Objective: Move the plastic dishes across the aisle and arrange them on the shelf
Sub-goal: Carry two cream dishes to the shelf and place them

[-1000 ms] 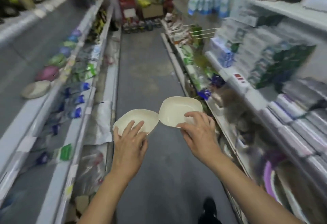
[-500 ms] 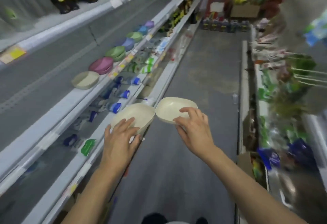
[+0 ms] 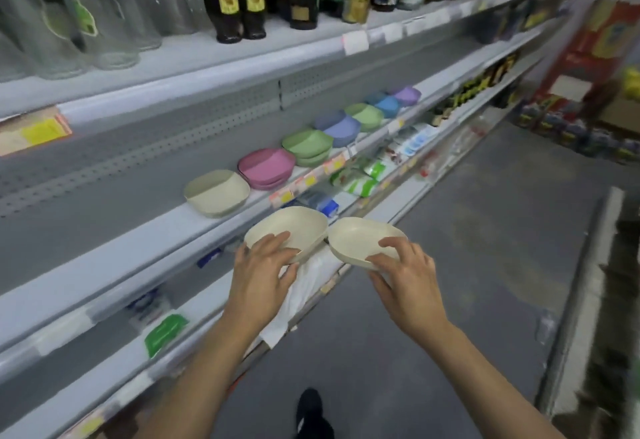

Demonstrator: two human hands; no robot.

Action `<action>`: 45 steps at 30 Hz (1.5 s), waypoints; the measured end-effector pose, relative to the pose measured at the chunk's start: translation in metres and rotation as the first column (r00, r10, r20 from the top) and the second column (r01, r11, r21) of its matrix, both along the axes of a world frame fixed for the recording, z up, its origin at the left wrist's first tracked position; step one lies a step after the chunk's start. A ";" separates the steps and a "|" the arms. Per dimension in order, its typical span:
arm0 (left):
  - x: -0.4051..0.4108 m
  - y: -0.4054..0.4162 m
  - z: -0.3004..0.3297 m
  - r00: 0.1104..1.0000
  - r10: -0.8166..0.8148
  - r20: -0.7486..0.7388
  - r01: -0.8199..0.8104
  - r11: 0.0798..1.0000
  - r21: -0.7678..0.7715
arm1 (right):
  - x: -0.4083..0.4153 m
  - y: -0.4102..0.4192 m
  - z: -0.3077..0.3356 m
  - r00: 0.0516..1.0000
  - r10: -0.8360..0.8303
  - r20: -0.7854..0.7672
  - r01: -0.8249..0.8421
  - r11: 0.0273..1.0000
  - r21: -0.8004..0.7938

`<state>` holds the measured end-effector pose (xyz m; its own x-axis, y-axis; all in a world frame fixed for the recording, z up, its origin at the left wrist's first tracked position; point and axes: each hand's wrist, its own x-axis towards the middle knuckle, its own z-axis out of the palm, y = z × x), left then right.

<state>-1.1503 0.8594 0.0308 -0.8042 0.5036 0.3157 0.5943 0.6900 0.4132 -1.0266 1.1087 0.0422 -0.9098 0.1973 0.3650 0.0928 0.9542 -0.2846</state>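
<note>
Two cream dishes, one gripped in each of my hands, held in front of the shelf (image 3: 166,230).
Head view: smooth, matte, rounded-square plastic; my left hand (image 3: 261,274) pinches the left dish (image 3: 294,227) at its near rim, my right hand (image 3: 407,272) pinches the right dish (image 3: 356,236), edges touching.
</note>
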 end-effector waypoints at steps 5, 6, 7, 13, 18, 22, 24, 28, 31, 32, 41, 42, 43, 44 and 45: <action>-0.091 0.047 0.009 0.999 0.017 -0.032 -0.019 0.999 -0.043 | -0.102 0.054 0.001 1.000 0.022 0.019 -0.021 0.999 -0.025; -0.106 0.050 0.013 0.998 0.040 -0.041 -0.042 0.998 -0.045 | -0.121 0.059 0.002 0.999 0.036 0.006 -0.036 0.998 -0.044; -0.118 0.050 0.017 0.996 0.075 -0.049 -0.077 0.996 -0.042 | -0.141 0.062 0.003 0.998 0.060 -0.010 -0.061 0.996 -0.063; -0.163 0.005 0.013 0.910 0.405 -0.090 -0.412 0.908 -0.075 | -0.263 0.045 -0.009 0.893 0.445 -0.072 -0.451 0.880 -0.150; -0.130 -0.035 0.017 0.687 0.723 -0.073 -0.726 0.685 -0.060 | -0.331 -0.005 -0.019 0.632 0.774 -0.041 -0.769 0.620 -0.153; -0.095 -0.052 0.013 0.563 0.823 -0.069 -0.826 0.560 -0.066 | -0.360 -0.057 -0.026 0.474 0.880 0.033 -0.875 0.474 -0.093; -0.089 -0.054 0.008 0.545 0.836 -0.063 -0.838 0.543 -0.044 | -0.372 -0.076 -0.031 0.437 0.897 0.075 -0.895 0.441 -0.063; -0.107 -0.053 0.001 0.603 0.797 -0.028 -0.798 0.603 -0.001 | -0.395 -0.096 -0.043 0.450 0.874 0.181 -0.883 0.466 -0.055; -0.139 -0.047 -0.009 0.708 0.706 -0.036 -0.706 0.706 -0.047 | -0.403 -0.093 -0.041 0.471 0.847 0.246 -0.857 0.505 -0.097; -0.151 -0.046 -0.013 0.740 0.671 -0.037 -0.672 0.737 -0.073 | -0.404 -0.088 -0.039 0.488 0.836 0.252 -0.846 0.524 -0.101; -0.208 -0.058 -0.047 0.902 0.428 0.059 -0.390 0.865 -0.316 | -0.404 -0.051 -0.021 0.754 0.635 0.167 -0.631 0.771 -0.083; -0.207 -0.062 -0.049 0.896 0.438 0.076 -0.394 0.862 -0.320 | -0.403 -0.053 -0.022 0.758 0.631 0.166 -0.625 0.775 -0.091; -0.205 -0.066 -0.050 0.889 0.449 0.093 -0.400 0.859 -0.319 | -0.401 -0.056 -0.024 0.758 0.631 0.166 -0.623 0.775 -0.100; -0.204 -0.068 -0.050 0.884 0.457 0.104 -0.405 0.857 -0.319 | -0.398 -0.058 -0.026 0.755 0.633 0.168 -0.624 0.774 -0.112; -0.203 -0.068 -0.049 0.879 0.464 0.107 -0.412 0.854 -0.319 | -0.396 -0.060 -0.029 0.752 0.636 0.171 -0.625 0.771 -0.122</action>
<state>-1.3528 0.7914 -0.0179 -0.9900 0.1315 0.0509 0.1398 0.9625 0.2326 -1.4225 1.0490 0.0134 -0.8841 -0.4325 0.1772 -0.4668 0.7992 -0.3786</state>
